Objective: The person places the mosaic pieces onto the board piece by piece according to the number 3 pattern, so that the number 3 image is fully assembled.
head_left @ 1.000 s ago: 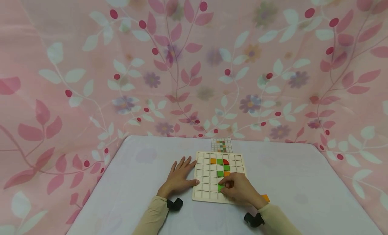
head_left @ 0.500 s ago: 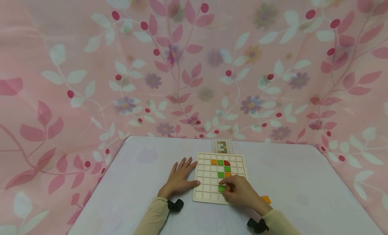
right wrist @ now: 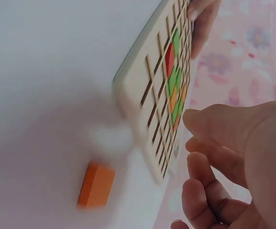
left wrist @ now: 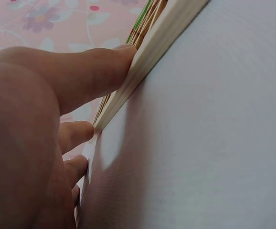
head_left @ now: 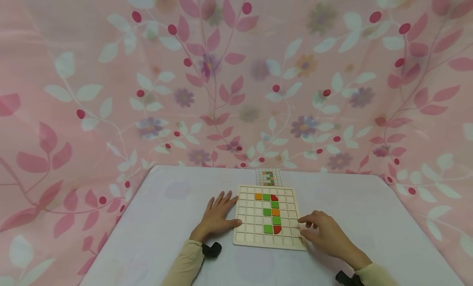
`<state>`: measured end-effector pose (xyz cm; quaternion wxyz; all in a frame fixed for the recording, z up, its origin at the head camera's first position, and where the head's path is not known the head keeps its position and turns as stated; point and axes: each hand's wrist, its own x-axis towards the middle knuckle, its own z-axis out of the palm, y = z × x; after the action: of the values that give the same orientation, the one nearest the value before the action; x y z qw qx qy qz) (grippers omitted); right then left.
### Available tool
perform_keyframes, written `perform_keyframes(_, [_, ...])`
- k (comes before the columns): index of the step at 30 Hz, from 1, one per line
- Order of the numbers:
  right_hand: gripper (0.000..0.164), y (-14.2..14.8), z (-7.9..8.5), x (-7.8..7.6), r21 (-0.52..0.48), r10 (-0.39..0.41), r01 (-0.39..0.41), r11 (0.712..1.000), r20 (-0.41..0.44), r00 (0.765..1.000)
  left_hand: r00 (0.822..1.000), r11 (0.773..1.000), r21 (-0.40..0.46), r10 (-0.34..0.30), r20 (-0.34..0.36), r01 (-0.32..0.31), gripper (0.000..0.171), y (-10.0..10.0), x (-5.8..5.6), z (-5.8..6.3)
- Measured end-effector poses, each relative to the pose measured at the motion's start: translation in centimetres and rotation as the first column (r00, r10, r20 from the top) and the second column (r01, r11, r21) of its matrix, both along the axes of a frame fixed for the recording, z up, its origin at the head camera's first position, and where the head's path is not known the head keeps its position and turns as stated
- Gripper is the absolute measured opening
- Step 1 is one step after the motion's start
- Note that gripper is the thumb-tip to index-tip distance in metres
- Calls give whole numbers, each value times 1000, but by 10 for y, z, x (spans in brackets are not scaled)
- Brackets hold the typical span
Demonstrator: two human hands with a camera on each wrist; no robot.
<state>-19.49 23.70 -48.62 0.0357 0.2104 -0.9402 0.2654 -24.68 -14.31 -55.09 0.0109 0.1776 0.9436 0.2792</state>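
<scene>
A pale wooden grid board (head_left: 251, 239) lies on the table, with green, orange and red tiles set in its cells. Lowest among them are a green tile (head_left: 268, 229) and a round-cornered red tile (head_left: 277, 229). My left hand (head_left: 218, 219) lies spread at the board's left side; in the left wrist view its thumb (left wrist: 97, 69) touches the board's edge. Beside the right edge hovers my right hand (head_left: 327, 234), fingers loosely bent, nothing visible between them. An orange block (right wrist: 96, 185) lies on the table near that hand in the right wrist view; the hand hides it in the head view.
Behind the board, a small card (head_left: 268, 177) printed with a grid of coloured squares lies on the white-covered table (head_left: 177, 220). A pink floral curtain (head_left: 236, 81) hangs along the table's back. Black wrist devices (head_left: 212, 250) sit at both sleeves.
The right hand has drawn away from the board's lower cells to the right, uncovering the red tile and a green one. It now covers the loose orange block. The left hand stays put.
</scene>
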Motion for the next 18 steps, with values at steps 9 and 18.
perform_keyframes(9, [49, 52, 0, 21, 71, -101, 104, 992, -52, 994, 1000, 1000, -8, -4, 10, 4, 86, 0, 1, 4])
perform_keyframes(18, [52, 81, -10, 31, 129, -154, 150, 980, 22, 988, 1000, 1000, -14, -2, 13, 2, 85, 0, 0, 4])
